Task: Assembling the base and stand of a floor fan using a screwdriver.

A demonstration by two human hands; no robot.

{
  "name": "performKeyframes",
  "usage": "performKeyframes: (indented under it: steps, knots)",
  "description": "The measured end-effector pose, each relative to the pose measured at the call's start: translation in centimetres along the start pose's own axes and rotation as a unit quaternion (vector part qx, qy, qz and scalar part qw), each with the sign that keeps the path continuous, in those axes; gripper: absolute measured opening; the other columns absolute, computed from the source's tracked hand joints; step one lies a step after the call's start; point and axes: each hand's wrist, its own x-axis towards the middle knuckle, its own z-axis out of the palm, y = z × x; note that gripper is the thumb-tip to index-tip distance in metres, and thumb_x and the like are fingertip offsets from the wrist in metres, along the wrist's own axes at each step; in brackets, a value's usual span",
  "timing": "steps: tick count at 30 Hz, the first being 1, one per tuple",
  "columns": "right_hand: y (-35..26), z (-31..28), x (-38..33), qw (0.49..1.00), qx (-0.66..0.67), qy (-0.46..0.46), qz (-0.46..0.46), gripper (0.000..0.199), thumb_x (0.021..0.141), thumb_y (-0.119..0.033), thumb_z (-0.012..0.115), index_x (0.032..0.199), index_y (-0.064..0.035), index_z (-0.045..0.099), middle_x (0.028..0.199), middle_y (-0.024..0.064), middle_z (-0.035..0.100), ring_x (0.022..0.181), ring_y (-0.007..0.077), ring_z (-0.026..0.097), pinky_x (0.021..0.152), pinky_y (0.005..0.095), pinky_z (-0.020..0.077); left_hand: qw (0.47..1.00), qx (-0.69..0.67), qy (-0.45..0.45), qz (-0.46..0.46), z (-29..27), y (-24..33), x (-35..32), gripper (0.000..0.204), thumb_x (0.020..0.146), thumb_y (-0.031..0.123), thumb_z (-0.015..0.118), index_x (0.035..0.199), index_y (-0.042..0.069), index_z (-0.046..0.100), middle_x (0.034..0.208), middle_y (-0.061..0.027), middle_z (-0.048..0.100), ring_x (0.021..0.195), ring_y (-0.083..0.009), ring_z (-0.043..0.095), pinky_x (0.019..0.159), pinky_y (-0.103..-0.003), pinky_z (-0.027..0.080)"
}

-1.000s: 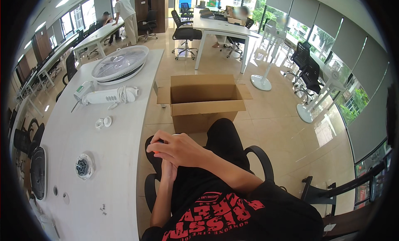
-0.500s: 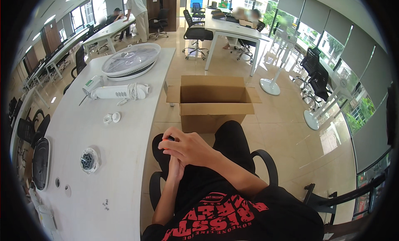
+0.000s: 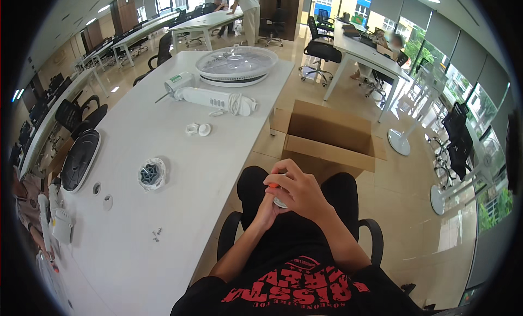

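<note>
Above my lap, my right hand point(image 3: 298, 191) curls over my left hand point(image 3: 267, 211). Between its fingers shows a small orange-red thing point(image 3: 273, 185), mostly hidden, so its kind cannot be made out. A white rounded part point(image 3: 280, 202) peeks out under the right palm, held against the fingers of my left hand. On the table to my left sit a clear-wrapped part with dark blades point(image 3: 152, 174) and two small white round pieces point(image 3: 204, 130). Farther off lie a white fan column point(image 3: 210, 98) with its cord bundled and a white fan grille point(image 3: 237, 62).
An open cardboard box point(image 3: 327, 149) stands on the floor ahead. Small screws point(image 3: 157, 234) and a dark oval base point(image 3: 80, 160) lie on the white table point(image 3: 180, 272). A person point(image 3: 30, 201) works at the far left edge. White fan stands point(image 3: 399, 141) are at right.
My view has swung left, so everything appears shifted right. The hands stay together over my lap; the white part now shows beneath the right palm. A person has come into view at left.
</note>
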Motion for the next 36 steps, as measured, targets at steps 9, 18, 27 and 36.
performKeyframes:
  steps: [9,18,27,36]
  knots:
    - [0.0,-0.2,0.2,1.0,0.014,-0.009,-0.014,0.022,0.092,-0.016,0.072,0.114,-0.0153,0.068,0.123,0.0037,0.063,0.081,0.027,0.072,0.063,0.0377,0.0569,1.0,-0.005,-0.003,0.008,-0.6,-0.8,0.2,0.054,0.114,0.045,0.033,0.159,0.015,0.026,0.15,-0.0115,0.049,0.134,-0.0244,0.058,0.1,-0.048,0.059]
    - [-0.7,-0.4,0.5,0.999,0.006,0.03,-0.012,0.024,0.092,-0.013,0.072,0.115,-0.0099,0.069,0.116,0.0074,0.065,0.085,0.0242,0.072,0.066,0.0345,0.0595,1.0,0.004,0.005,0.017,-0.6,-1.0,0.3,0.058,0.112,0.047,0.039,0.158,0.014,0.029,0.147,-0.0105,0.051,0.131,-0.0223,0.059,0.098,-0.047,0.06]
    - [0.5,0.3,0.0,0.999,-0.006,0.035,-0.013,0.023,0.094,-0.016,0.07,0.117,-0.0149,0.067,0.125,0.0036,0.062,0.078,0.0235,0.072,0.065,0.0351,0.0584,0.999,0.0,0.025,0.02,0.3,-0.6,0.0,0.057,0.114,0.046,0.036,0.158,0.011,0.033,0.15,-0.0065,0.049,0.136,-0.019,0.055,0.104,-0.037,0.055]
    - [0.6,0.4,-0.7,0.999,-0.033,-0.009,-0.006,0.019,0.094,-0.015,0.07,0.113,-0.0109,0.067,0.134,0.0022,0.062,0.075,0.0213,0.069,0.062,0.0336,0.0568,0.999,-0.026,0.022,0.005,-1.2,-1.9,0.4,0.056,0.115,0.045,0.033,0.159,0.011,0.032,0.153,-0.0032,0.047,0.139,-0.0171,0.053,0.107,-0.033,0.053]
